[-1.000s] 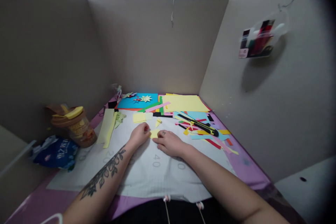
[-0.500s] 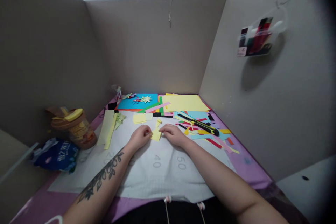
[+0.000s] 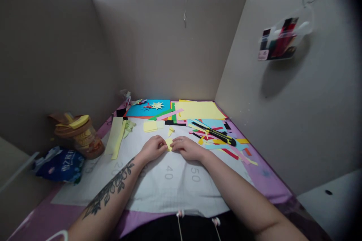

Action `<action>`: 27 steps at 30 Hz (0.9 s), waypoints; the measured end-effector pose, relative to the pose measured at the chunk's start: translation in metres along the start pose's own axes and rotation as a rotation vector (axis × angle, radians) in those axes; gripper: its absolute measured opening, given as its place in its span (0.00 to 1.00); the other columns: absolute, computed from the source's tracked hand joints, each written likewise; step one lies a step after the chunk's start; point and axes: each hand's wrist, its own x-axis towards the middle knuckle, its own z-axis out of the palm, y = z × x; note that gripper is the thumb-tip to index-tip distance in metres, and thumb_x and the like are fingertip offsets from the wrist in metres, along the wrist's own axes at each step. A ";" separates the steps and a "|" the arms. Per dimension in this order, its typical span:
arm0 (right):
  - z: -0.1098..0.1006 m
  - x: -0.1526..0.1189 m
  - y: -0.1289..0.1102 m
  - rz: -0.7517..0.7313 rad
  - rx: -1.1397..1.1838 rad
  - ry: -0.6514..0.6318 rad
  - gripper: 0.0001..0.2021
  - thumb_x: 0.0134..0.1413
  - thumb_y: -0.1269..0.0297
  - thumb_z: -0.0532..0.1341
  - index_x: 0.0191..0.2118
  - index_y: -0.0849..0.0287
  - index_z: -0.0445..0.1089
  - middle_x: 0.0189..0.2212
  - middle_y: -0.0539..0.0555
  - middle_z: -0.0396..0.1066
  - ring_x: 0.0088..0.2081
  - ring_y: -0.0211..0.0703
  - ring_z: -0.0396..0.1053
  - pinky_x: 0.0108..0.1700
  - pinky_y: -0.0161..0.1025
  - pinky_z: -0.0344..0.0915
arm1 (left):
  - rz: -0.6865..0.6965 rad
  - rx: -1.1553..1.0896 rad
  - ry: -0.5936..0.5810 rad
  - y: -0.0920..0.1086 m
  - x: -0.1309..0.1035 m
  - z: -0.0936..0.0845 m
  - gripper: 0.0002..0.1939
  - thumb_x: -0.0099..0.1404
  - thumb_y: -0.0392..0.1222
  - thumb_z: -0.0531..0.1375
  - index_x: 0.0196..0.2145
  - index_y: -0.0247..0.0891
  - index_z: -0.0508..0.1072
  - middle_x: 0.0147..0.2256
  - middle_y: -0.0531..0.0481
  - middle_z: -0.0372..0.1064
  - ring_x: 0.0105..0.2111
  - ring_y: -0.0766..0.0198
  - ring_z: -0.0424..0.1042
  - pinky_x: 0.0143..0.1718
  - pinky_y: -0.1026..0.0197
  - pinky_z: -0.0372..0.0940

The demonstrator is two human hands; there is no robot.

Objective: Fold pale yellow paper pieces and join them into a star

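Note:
A small yellow paper piece [image 3: 169, 144] lies between my two hands on the white sheet [image 3: 158, 192]. My left hand [image 3: 154, 148] has its fingers closed on the paper's left edge. From the other side, my right hand [image 3: 188, 147] grips its right edge with fingers together. Both hands cover part of the paper. Just beyond them rests a small folded yellow piece [image 3: 171, 131]. A stack of yellow squares [image 3: 150, 126] sits farther back to the left.
Colored strips and a black-and-yellow cutter [image 3: 217, 134] lie at the right. Yellow sheets [image 3: 198, 110] and a blue sheet with paper stars [image 3: 157, 106] are at the back. A lidded cup [image 3: 85, 141] and blue packet [image 3: 60, 165] stand left.
My hands have come closer together over the yellow paper, and less of it shows between them. The view has shifted slightly.

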 end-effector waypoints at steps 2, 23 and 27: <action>0.000 0.000 -0.002 -0.020 0.024 0.008 0.16 0.49 0.80 0.54 0.39 0.59 0.75 0.42 0.55 0.75 0.48 0.43 0.68 0.53 0.42 0.61 | -0.035 0.032 0.026 0.003 0.001 0.002 0.07 0.58 0.41 0.56 0.29 0.38 0.74 0.34 0.46 0.69 0.37 0.58 0.68 0.39 0.60 0.62; 0.026 0.042 -0.007 0.536 -0.227 -0.002 0.10 0.57 0.68 0.53 0.35 0.61 0.72 0.41 0.62 0.67 0.43 0.50 0.63 0.44 0.42 0.59 | -0.187 0.113 0.043 0.009 0.008 0.011 0.09 0.56 0.38 0.54 0.24 0.37 0.73 0.33 0.44 0.70 0.36 0.58 0.67 0.38 0.61 0.60; 0.029 0.046 -0.008 0.576 -0.271 -0.030 0.12 0.58 0.68 0.51 0.37 0.63 0.72 0.44 0.65 0.66 0.45 0.53 0.62 0.45 0.45 0.59 | -0.205 0.113 0.032 0.010 0.009 0.011 0.08 0.55 0.38 0.55 0.24 0.37 0.74 0.33 0.44 0.71 0.35 0.58 0.68 0.36 0.62 0.60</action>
